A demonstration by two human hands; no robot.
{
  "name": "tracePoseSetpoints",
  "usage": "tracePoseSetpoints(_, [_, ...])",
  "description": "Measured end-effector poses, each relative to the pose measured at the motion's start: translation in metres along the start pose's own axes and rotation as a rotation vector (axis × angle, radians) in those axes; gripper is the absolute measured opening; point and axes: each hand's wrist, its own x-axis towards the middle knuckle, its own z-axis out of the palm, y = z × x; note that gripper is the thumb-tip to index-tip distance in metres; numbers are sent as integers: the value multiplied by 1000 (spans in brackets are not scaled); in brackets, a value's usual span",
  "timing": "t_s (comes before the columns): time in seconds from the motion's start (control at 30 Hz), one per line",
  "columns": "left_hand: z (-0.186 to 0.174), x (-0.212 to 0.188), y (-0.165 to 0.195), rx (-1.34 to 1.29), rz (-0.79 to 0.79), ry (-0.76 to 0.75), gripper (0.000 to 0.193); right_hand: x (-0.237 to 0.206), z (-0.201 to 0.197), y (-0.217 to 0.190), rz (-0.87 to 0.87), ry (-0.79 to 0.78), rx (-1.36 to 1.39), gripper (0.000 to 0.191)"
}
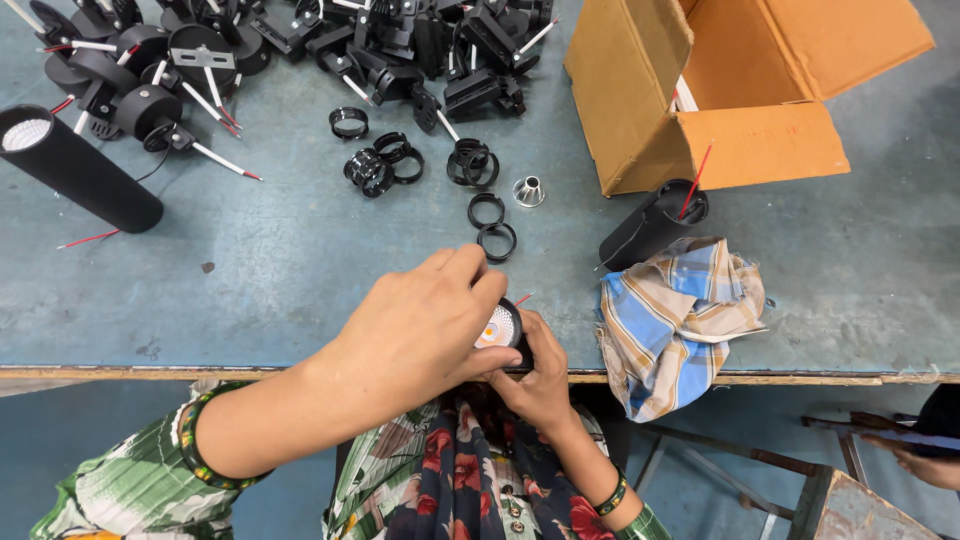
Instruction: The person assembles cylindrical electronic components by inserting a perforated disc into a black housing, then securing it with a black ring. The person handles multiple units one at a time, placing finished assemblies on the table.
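**Two hands closed around one small lamp at the worktop's near edge**

Two hands meet at six o'clock, right over the front lip of the blue-grey painted worktop (260,270). Between them sits a small black cylindrical spotlight housing with a pale glowing-orange centre (500,328).

What could go wrong: the housing is held past the worktop edge, above the lap, so a slackened grip would likely drop it to the floor rather than onto the surface. The left fingers cover much of its face, and a push off-centre could, I judge, tilt whatever is being seated in the front. A thin red wire tip shows just at one o'clock of the housing; it might snag between the fingers.

The left hand (425,325) arches over the housing from nine o'clock, fingers curled down and closed on its rim and top. The right hand (540,375) cups it from below at five o'clock, thumb and fingers wrapped tightly around the body. Neither shows any open gap.

At twelve o'clock, well apart from the hands, lie loose black plastic rings (490,225) and a small silver metal cone reflector (529,190). A long black tube lamp body (80,168) lies at ten o'clock, a heap of black fixtures with white-and-red wires (300,40) at eleven to twelve. An open brown cardboard box (720,90) stands at one o'clock, a crumpled blue-and-tan checked cloth (675,315) at three.
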Motion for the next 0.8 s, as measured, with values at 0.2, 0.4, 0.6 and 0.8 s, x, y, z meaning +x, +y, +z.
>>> tracePoseSetpoints(0.2, [-3,-2,-6,-80,61,13,54,-2,-2,6,49,-21,-12,62])
tracePoseSetpoints(0.4, [13,-14,-32,-347,-137,-119,100,0,-13,29,91,-164,-14,63])
tracePoseSetpoints(0.6, [68,-1,-64,-736,132,21,89,48,-47,-6,128,-489,-123,59])
tracePoseSetpoints(0.8, [98,4,-72,-824,38,-26,70,64,-112,-136,-223,-597,-555,47])
